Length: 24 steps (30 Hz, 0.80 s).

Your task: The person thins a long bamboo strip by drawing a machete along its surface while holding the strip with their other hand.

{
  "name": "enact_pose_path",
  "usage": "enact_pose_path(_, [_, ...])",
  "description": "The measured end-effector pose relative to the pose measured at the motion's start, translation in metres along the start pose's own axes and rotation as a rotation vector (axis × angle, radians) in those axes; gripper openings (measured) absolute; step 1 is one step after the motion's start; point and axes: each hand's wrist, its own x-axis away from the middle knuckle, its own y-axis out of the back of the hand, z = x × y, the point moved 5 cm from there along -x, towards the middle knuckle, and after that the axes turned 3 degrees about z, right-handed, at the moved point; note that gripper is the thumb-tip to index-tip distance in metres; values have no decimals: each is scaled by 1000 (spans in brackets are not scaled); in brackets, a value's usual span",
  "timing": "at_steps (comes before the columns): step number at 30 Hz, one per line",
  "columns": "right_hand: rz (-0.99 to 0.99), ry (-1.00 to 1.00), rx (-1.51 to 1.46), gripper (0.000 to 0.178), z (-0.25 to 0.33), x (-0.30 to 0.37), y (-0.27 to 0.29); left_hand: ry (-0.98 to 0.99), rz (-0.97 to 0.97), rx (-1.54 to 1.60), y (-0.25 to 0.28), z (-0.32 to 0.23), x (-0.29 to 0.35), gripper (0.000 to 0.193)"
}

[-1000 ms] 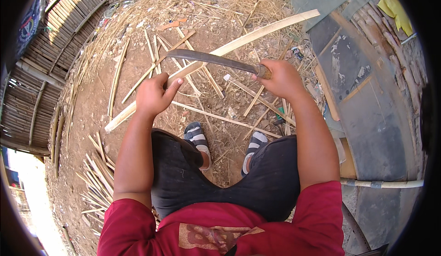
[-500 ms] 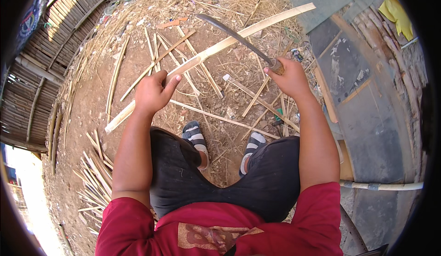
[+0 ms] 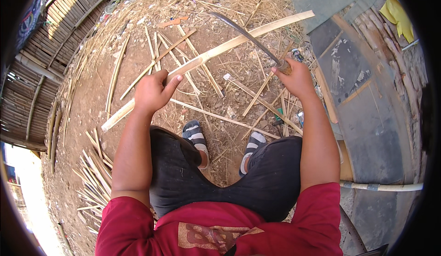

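Note:
My left hand (image 3: 155, 91) is closed around a long split bamboo strip (image 3: 229, 46), its pale hollow side showing. The strip slants from beside my left forearm up to the far right. In my right hand (image 3: 295, 77) is the handle of a machete (image 3: 248, 34) with a long, dark, slightly curved blade. The blade points to the far left and crosses over the strip; whether it touches the bamboo I cannot tell.
Several loose bamboo strips (image 3: 158, 64) lie crossed on the dirt ground ahead. A heap of thin strips (image 3: 94, 178) is at my lower left. Dark boards (image 3: 344, 67) lie on the right, near a yellow cloth (image 3: 398, 17). A woven bamboo wall (image 3: 32, 86) stands left.
My right hand has shifted a little to the right, and the machete with it. The far end of the bamboo strip has dropped slightly nearer. My left hand stays on the strip.

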Motion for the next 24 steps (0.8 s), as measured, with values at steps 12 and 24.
enact_pose_path(12, [2,49,4,58,21,4,-1,24,-6,35,-2,1,1,56])
enact_pose_path(24, [-55,-21,71,58,5,1,5,60,59,-35,1,1,0,61])
